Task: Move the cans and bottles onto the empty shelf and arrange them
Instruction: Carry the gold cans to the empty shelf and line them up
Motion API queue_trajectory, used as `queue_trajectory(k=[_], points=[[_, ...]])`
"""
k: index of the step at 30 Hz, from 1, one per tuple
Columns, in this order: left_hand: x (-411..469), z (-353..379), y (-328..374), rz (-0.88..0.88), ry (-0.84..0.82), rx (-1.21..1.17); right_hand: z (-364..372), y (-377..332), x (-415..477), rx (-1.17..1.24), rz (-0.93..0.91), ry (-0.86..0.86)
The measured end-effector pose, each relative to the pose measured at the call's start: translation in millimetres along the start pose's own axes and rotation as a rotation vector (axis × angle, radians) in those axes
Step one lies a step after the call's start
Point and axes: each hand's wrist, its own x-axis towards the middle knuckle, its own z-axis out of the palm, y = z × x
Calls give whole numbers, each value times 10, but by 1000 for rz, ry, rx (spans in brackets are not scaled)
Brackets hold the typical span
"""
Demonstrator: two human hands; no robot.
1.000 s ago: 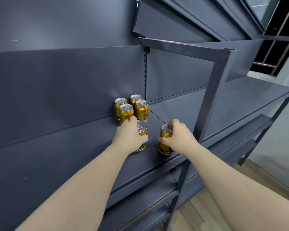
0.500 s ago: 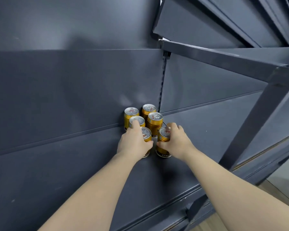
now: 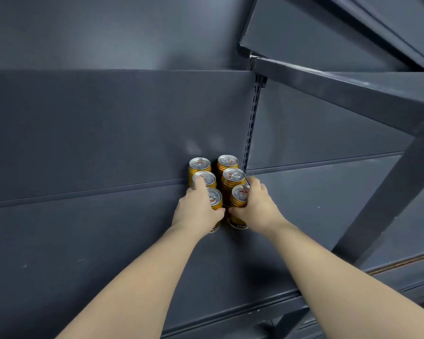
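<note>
Several gold cans with silver tops stand in two rows on the dark grey shelf [image 3: 83, 241], against its back panel. My left hand [image 3: 197, 212] grips the front-left can [image 3: 216, 199], with a finger reaching onto the can behind it [image 3: 206, 177]. My right hand [image 3: 257, 206] grips the front-right can [image 3: 239, 195], which sits just in front of another can [image 3: 233, 176]. Two more cans [image 3: 199, 165] [image 3: 227, 161] stand at the very back. All are upright and close together.
A slotted upright rail [image 3: 252, 123] runs up the back panel just right of the cans. A grey frame post [image 3: 387, 199] crosses at the right, with a bar [image 3: 340, 86] above. More shelf surface extends right [image 3: 316, 192]. A lower shelf edge [image 3: 230, 321] shows below.
Both hands have slid the two front cans back along the shelf until they sit tight behind the other cans. The view has moved closer.
</note>
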Motion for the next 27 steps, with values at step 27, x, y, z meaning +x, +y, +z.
queue_trajectory(k=[27], points=[[-33,75,31,-43,10,3,37,39,147,-101,-17,-54]])
